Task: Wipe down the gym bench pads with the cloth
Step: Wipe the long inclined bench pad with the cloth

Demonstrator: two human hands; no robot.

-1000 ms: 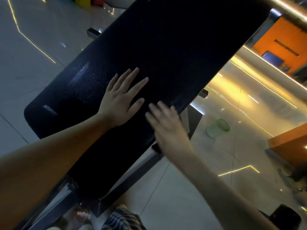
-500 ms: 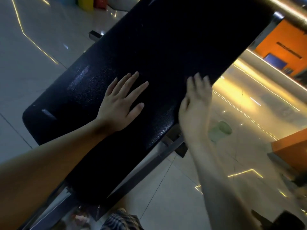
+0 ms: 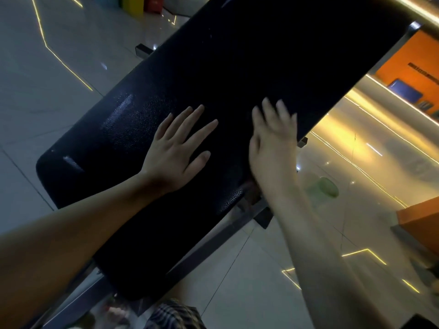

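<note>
Now right hand (image 3: 273, 148) slightly nearer left hand (image 3: 174, 154) on bench pad (image 3: 237, 67).

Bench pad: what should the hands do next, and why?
Probably fetch the cloth. The left hand lies flat on the black bench pad, the right hand is over it near the edge, both are bare, and no cloth is in view.
</note>
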